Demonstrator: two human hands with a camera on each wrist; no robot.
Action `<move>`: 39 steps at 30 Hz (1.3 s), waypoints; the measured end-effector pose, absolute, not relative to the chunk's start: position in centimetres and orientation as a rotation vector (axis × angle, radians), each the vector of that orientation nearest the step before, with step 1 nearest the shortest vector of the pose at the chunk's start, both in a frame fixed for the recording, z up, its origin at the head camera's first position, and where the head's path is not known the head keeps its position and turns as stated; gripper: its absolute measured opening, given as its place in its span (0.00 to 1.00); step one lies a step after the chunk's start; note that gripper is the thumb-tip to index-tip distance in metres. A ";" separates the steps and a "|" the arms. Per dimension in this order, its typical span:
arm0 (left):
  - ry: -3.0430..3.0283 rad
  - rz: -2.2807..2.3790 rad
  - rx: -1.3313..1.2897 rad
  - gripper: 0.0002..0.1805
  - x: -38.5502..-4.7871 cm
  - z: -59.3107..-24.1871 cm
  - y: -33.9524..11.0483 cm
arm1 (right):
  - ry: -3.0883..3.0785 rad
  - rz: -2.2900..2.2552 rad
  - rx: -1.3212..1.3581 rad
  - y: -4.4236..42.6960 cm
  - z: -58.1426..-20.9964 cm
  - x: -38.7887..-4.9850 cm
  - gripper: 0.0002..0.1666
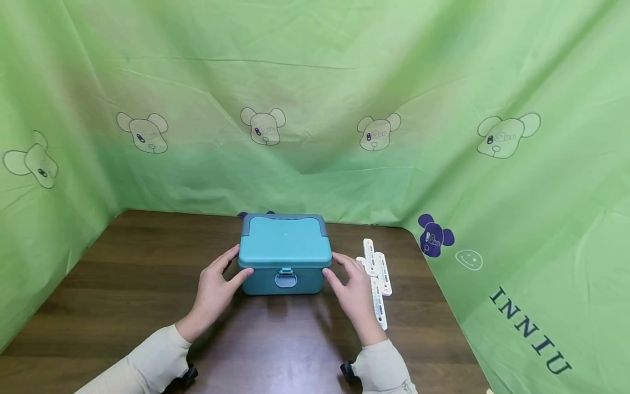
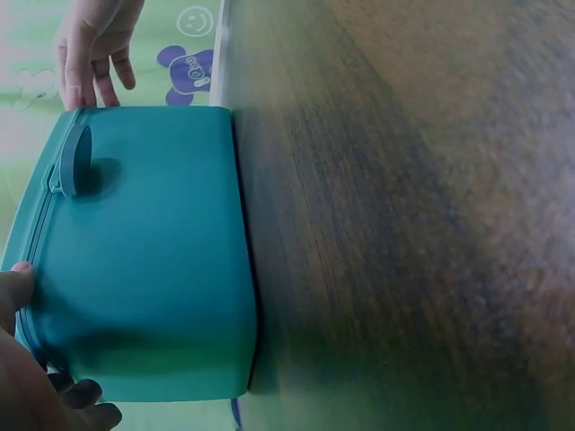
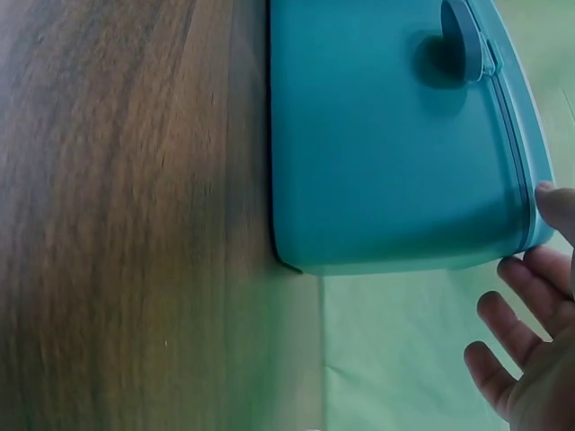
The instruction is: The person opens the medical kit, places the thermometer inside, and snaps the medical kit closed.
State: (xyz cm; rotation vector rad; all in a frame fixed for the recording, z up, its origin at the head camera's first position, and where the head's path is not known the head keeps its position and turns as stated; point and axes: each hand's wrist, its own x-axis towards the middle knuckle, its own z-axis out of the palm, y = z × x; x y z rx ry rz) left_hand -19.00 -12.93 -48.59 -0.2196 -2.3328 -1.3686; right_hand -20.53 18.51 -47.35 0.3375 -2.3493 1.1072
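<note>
the teal box [image 1: 285,255] stands on the table [image 1: 123,279] with its lid [image 1: 285,236] already down, the left hand [image 1: 213,290] gripping its left front corner and the right hand [image 1: 355,290] its right; the clasp [image 3: 462,43] seems left unpressed. wrist views show this clasp jutting outward, while only the head view shows white strips [image 1: 383,273] right of the box.
</note>
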 end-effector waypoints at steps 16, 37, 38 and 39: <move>-2.299 -1.316 -0.280 0.36 -19.2 -48.0 -13.4 | -2.241 1.077 0.336 18.2 -46.7 -20.6 0.21; -2.126 -1.424 -0.322 0.28 -21.9 -43.9 -13.5 | -2.180 1.262 0.433 18.6 -42.0 -23.4 0.22; -2.123 -1.421 -0.322 0.28 -22.1 -43.7 -13.5 | -2.178 1.264 0.438 18.7 -41.8 -23.6 0.22; -2.120 -1.418 -0.323 0.28 -22.4 -43.5 -13.5 | -2.177 1.267 0.443 18.8 -41.6 -23.8 0.22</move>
